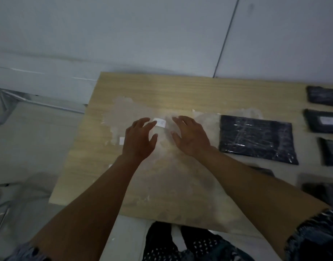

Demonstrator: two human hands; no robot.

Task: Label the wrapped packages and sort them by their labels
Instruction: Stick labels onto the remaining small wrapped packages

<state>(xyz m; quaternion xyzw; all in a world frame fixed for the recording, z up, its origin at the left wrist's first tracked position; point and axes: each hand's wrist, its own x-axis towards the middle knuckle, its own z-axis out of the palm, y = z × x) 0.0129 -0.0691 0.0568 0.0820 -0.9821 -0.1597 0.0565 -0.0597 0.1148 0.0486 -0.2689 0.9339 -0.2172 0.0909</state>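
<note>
Reaching for a label slip (159,123) mid-worktop, both hands spread over it.
My left hand (138,140) and right hand (190,137) hover with fingers splayed, holding nothing; unlabeled wrapped package (256,139) waits just right, labeled packages (323,121) sorted along the right edge.

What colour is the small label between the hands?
White, with faint illegible writing: the label, seen in the head view.

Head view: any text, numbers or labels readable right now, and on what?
None can be read.
White label between the left hand and right hand: faint handwriting, too blurred.
Label on a wrapped package at the right edge: blurred.
Small white label by the left hand: no marks visible.
</note>
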